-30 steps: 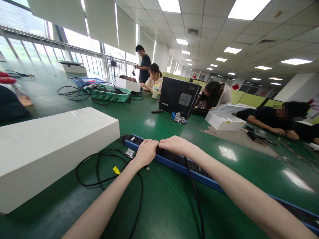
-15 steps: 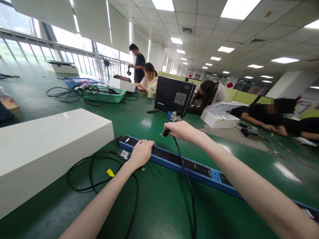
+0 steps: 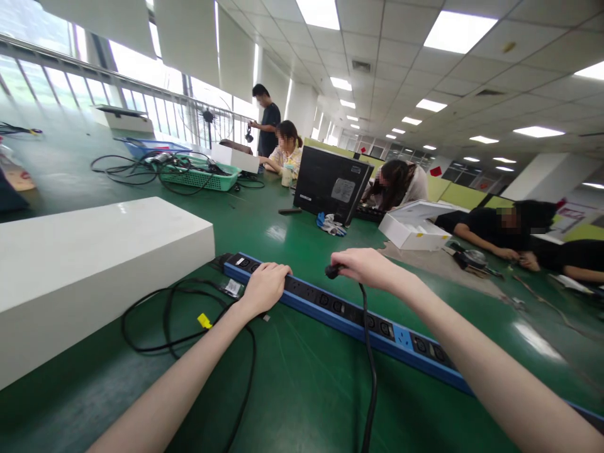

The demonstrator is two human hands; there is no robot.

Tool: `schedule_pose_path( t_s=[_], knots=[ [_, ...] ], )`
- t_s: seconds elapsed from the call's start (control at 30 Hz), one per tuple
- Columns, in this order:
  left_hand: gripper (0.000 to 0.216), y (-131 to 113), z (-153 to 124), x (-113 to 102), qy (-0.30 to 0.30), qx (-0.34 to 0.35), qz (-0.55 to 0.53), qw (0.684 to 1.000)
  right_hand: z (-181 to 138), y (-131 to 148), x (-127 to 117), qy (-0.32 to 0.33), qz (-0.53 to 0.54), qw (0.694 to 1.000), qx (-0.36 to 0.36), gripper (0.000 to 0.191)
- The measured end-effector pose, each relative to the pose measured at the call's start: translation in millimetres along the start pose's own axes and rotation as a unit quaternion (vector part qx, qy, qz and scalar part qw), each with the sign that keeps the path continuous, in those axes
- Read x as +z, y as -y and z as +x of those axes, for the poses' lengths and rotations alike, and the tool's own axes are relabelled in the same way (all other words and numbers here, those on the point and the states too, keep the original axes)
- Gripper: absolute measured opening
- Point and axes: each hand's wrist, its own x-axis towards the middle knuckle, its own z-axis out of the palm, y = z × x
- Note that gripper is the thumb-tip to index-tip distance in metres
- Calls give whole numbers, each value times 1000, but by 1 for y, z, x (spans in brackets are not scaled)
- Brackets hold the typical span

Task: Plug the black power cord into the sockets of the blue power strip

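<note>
A long blue-and-black power strip [image 3: 306,296] lies slantwise across the green table, its sockets facing up. My left hand [image 3: 265,286] is wrapped over the strip near its left end, fingers curled across the far edge. Above the middle of the strip, my right hand [image 3: 365,267] pinches a black power plug [image 3: 332,271], which is apart from the sockets. From the plug a thick black cord [image 3: 370,358] hangs down over the strip to the lower edge of the view. A thinner black cable [image 3: 165,314] with a yellow tag [image 3: 204,321] loops beside my left forearm.
A large white box [image 3: 108,251] stands at the left. Farther back are a green basket of cables [image 3: 202,179], a black monitor [image 3: 333,185], gloves [image 3: 331,224] and an open white box [image 3: 413,229]. Several people work around the table [image 3: 292,402].
My right hand has moved the plug to the right and slightly down, and its prongs no longer show. My left hand stays on the strip. The view has shifted slightly.
</note>
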Motion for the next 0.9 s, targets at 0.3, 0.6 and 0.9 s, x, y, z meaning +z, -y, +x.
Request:
schedule_pose_path(
  t_s=[0.3,0.6,0.9],
  knots=[
    [24,1,0,2,-7,2,-2,1000,22,42,38,14,-142,978,-153,11],
    [24,3,0,4,-2,1,-2,1000,34,36,31,42,-151,969,-190,9],
    [23,1,0,1,-9,-3,-1,1000,35,36,29,40,-176,954,-240,8]
  ],
)
